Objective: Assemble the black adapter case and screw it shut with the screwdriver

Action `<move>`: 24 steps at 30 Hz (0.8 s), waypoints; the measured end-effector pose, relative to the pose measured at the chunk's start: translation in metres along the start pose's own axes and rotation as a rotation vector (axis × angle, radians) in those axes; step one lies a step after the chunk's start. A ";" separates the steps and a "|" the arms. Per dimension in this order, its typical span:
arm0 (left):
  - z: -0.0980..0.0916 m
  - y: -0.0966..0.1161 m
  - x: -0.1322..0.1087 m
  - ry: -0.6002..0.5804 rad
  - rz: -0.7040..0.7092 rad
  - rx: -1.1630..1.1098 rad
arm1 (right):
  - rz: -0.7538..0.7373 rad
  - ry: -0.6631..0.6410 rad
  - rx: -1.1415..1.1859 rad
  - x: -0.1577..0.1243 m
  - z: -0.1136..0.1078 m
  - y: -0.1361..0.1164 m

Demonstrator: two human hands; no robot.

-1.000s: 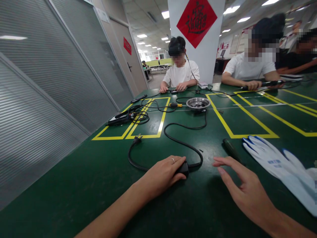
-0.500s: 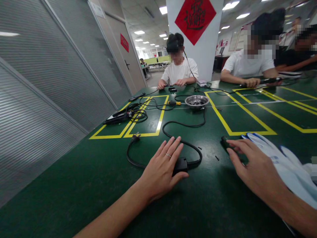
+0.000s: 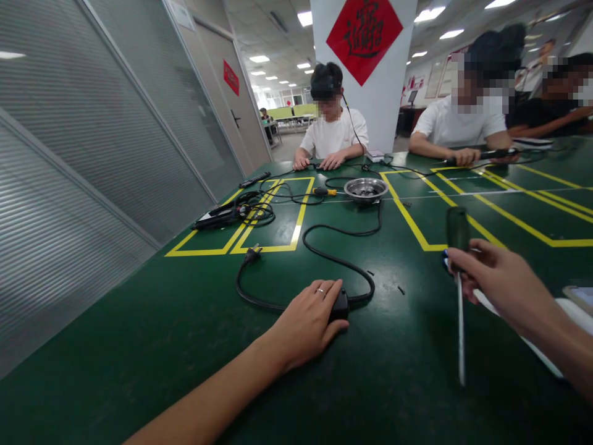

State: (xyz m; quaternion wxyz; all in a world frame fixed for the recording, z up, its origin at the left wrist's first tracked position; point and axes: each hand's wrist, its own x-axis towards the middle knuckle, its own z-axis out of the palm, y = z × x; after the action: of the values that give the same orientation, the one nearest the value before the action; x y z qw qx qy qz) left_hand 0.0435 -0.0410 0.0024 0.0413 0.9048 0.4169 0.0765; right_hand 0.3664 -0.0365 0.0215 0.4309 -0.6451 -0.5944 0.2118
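Observation:
My left hand [image 3: 311, 318] is closed over a small black box [image 3: 340, 306] in line with a black cable, near the middle of the table. From the box the cable [image 3: 319, 227] curves away toward the metal bowl, and its other end has a plug [image 3: 252, 253] lying left of my hand. My right hand [image 3: 491, 272] grips a screwdriver [image 3: 458, 228] by the lower handle, held upright with its long shaft pointing down. Two small dark screws [image 3: 401, 290] lie between my hands.
A metal bowl [image 3: 365, 190] with small parts stands further back, beside a yellow-black screwdriver [image 3: 324, 192]. Coiled black cables [image 3: 236, 213] lie at the left. White gloves [image 3: 572, 312] are partly under my right arm. People sit across the green table [image 3: 139, 346].
My right hand has picked up the screwdriver from beside the gloves and raised it upright. The fingers of my left hand have drawn in around the black box.

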 end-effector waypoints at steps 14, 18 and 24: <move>-0.004 0.004 -0.004 -0.118 0.096 -0.076 | -0.402 0.316 0.475 -0.036 0.030 -0.016; -0.003 0.002 -0.004 -0.120 0.101 -0.092 | -0.407 0.312 0.464 -0.036 0.031 -0.014; -0.005 0.001 -0.003 -0.087 0.102 -0.225 | -0.430 0.382 0.500 -0.037 0.027 -0.021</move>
State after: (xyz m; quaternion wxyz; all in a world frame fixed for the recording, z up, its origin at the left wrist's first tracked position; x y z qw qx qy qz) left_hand 0.0420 -0.0439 0.0073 0.1566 0.9169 0.3570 0.0855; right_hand 0.3255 -0.0655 0.0153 0.7126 -0.4086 -0.5551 0.1307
